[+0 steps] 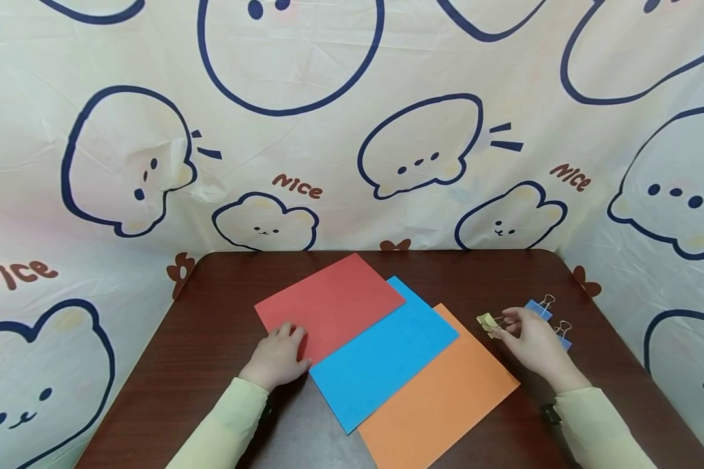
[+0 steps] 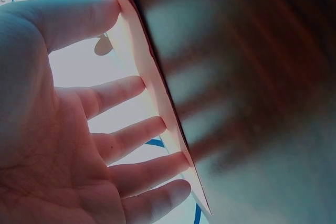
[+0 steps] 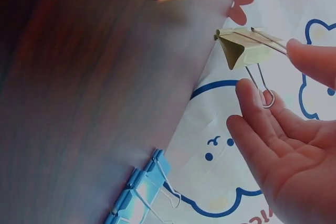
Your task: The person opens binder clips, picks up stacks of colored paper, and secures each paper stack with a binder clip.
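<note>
My left hand (image 1: 276,357) rests on the near-left edge of a red sheet of paper (image 1: 334,296), its fingers extended. In the left wrist view, the thumb and fingertips meet the edge of that sheet (image 2: 152,72). The red sheet overlaps a blue sheet (image 1: 387,352), which in turn lies over an orange sheet (image 1: 440,391). Right of the papers, my right hand (image 1: 530,342) pinches a yellow binder clip (image 1: 489,324) by its wire handles, between thumb and fingers. The right wrist view shows the clip's (image 3: 252,51) mouth pressed closed, with both handles spread apart.
Two blue binder clips, one farther (image 1: 540,310) and one nearer (image 1: 565,341), stand behind and beside the right hand on the dark brown table (image 1: 170,391). A cartoon-printed curtain (image 1: 334,150) surrounds the back and sides of the table.
</note>
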Demonstrator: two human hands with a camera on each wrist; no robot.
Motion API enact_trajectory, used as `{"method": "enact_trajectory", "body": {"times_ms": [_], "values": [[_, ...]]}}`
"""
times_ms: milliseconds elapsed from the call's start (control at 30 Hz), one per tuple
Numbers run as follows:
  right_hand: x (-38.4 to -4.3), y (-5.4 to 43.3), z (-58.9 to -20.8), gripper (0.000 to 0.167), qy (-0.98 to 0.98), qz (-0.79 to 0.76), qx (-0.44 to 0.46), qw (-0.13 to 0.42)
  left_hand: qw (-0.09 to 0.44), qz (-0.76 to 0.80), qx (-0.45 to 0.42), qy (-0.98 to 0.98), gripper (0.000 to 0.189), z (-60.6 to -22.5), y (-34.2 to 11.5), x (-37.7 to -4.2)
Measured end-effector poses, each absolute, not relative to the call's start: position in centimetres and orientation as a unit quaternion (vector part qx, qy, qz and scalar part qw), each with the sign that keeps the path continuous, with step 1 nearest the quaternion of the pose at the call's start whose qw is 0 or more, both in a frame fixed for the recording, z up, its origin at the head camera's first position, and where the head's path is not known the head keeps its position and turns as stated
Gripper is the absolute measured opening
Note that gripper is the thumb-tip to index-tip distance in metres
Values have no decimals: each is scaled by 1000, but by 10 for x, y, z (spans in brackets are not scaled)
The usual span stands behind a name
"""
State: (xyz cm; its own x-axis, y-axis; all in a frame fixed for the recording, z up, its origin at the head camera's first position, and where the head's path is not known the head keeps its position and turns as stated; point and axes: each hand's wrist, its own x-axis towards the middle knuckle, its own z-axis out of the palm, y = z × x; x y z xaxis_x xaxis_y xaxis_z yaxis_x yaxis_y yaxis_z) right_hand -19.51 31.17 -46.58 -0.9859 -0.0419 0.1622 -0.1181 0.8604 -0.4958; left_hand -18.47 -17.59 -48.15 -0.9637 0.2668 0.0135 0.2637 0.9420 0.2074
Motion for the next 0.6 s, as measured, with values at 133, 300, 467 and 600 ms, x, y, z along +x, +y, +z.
{"method": "enact_trajectory", "body": {"times_ms": [133,300,467,600], "values": [[-194,307,-466,47,-961,259,46,79,8,106,135,985,56,-482,-176,-185],[-191,302,-464,44,-962,256,46,84,12,110,134,985,57,-481,-176,-185],[-191,300,-463,42,-961,258,48,89,18,114,133,984,57,-480,-176,-185],[-191,300,-462,42,-960,260,49,95,29,123,129,984,58,-480,-177,-188]]}}
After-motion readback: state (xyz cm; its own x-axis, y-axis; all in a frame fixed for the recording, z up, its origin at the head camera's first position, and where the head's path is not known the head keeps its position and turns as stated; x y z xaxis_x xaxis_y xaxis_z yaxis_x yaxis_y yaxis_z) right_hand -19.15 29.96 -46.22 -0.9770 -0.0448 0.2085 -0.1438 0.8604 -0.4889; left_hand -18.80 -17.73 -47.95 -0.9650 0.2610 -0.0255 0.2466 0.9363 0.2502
